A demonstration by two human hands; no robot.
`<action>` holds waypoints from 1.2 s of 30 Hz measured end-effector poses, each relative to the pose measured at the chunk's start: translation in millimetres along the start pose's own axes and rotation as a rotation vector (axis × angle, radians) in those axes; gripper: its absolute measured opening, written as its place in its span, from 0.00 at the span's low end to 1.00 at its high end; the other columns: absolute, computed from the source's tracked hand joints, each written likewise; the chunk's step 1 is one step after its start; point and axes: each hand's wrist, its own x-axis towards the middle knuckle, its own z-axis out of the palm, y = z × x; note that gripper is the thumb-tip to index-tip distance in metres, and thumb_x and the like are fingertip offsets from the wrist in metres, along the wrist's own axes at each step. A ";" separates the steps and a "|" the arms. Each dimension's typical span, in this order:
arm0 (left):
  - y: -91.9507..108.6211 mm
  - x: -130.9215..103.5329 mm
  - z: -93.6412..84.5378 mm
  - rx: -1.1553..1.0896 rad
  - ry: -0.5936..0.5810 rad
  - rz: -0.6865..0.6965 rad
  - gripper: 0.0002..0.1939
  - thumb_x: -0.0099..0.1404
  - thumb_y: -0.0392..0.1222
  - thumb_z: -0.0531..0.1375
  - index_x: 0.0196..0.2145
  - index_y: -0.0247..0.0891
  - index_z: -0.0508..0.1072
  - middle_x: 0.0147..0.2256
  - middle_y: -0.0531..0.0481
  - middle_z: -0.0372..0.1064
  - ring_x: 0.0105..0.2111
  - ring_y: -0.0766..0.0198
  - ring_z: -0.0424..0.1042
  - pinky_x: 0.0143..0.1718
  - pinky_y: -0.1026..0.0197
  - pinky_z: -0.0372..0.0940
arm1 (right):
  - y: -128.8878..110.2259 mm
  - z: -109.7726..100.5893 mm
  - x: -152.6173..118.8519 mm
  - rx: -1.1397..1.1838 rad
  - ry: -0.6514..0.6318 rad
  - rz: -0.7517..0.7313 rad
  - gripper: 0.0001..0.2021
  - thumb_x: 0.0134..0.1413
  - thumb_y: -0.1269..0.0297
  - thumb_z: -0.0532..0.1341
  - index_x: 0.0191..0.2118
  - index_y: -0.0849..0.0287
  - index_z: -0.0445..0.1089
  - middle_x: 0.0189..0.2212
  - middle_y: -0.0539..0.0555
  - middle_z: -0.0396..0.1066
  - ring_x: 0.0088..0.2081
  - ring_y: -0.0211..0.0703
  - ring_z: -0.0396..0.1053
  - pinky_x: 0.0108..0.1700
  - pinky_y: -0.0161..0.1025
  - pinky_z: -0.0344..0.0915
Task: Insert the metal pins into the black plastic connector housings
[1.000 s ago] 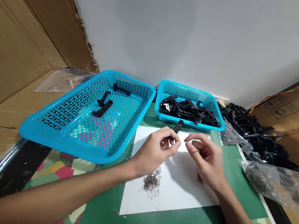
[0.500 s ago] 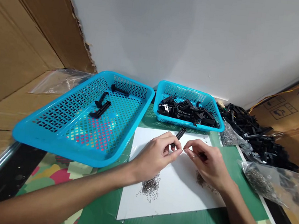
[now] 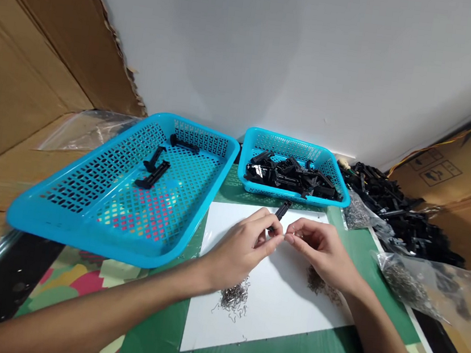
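Between the fingers of my left hand (image 3: 248, 244) is a black plastic part (image 3: 283, 209), its far end sticking out forward. My right hand (image 3: 323, 250) is closed in a pinch, its fingertips meeting those of my left hand; a thin metal piece shows faintly at them, too small to make out fully. Both hands are above a white sheet (image 3: 262, 311). A pile of small bent metal pieces (image 3: 234, 299) lies on the sheet below my left hand, and another pile (image 3: 321, 283) is partly hidden under my right hand.
A large blue basket (image 3: 69, 236) at left holds several black parts. The smaller blue basket (image 3: 293, 196) behind my hands contains many more. Loose black parts (image 3: 414, 221) are heaped at right, near a clear bag of metal pieces (image 3: 405, 283). Cardboard (image 3: 26, 65) stands at far left.
The view has shifted slightly. My right hand has turned a little at the fingertips, and the metal piece in it shows less. My left hand keeps its hold on the black part.
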 end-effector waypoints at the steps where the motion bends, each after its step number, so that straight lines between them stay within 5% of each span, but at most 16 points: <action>1: 0.0 0.0 -0.5 -0.001 0.006 0.002 0.09 0.78 0.45 0.56 0.41 0.40 0.73 0.39 0.51 0.66 0.37 0.62 0.66 0.39 0.61 0.60 | 0.1 0.3 0.4 0.003 0.036 -0.008 0.16 0.64 0.49 0.67 0.36 0.58 0.76 0.28 0.50 0.70 0.29 0.38 0.62 0.30 0.35 0.58; 7: -4.3 -6.1 3.4 -0.188 -0.007 -0.079 0.09 0.79 0.46 0.53 0.53 0.45 0.65 0.38 0.51 0.69 0.28 0.66 0.63 0.30 0.63 0.58 | -1.7 3.3 -5.7 -0.138 0.395 -0.109 0.14 0.63 0.53 0.68 0.32 0.58 0.76 0.20 0.47 0.60 0.22 0.36 0.52 0.24 0.36 0.50; 10: -5.7 -6.8 6.7 -0.274 -0.008 -0.073 0.19 0.78 0.43 0.56 0.63 0.49 0.59 0.45 0.49 0.73 0.25 0.69 0.62 0.28 0.65 0.58 | -5.8 5.6 -12.3 -0.239 0.459 -0.191 0.10 0.64 0.58 0.67 0.33 0.56 0.76 0.20 0.47 0.61 0.21 0.35 0.53 0.23 0.36 0.51; 15: -3.3 -1.6 6.7 -0.323 0.002 -0.119 0.21 0.74 0.42 0.61 0.63 0.47 0.67 0.51 0.47 0.75 0.22 0.74 0.60 0.22 0.66 0.55 | -12.6 8.7 -18.3 -0.487 0.359 -0.394 0.04 0.66 0.68 0.64 0.37 0.55 0.76 0.24 0.48 0.68 0.21 0.35 0.57 0.24 0.36 0.55; 21: -1.7 -1.0 6.9 -0.441 0.006 -0.187 0.24 0.68 0.39 0.67 0.61 0.43 0.73 0.45 0.47 0.80 0.16 0.77 0.60 0.16 0.69 0.55 | -11.4 7.8 -19.0 -0.717 0.273 -0.610 0.08 0.64 0.77 0.61 0.40 0.56 0.73 0.21 0.45 0.63 0.22 0.35 0.60 0.27 0.36 0.55; 36: 2.6 -1.4 6.2 -0.382 0.014 -0.224 0.23 0.67 0.32 0.62 0.58 0.43 0.73 0.45 0.48 0.82 0.16 0.78 0.65 0.16 0.74 0.57 | -11.0 3.3 -22.5 -0.750 0.090 -0.617 0.08 0.68 0.78 0.58 0.45 0.62 0.73 0.27 0.49 0.69 0.26 0.36 0.62 0.28 0.34 0.56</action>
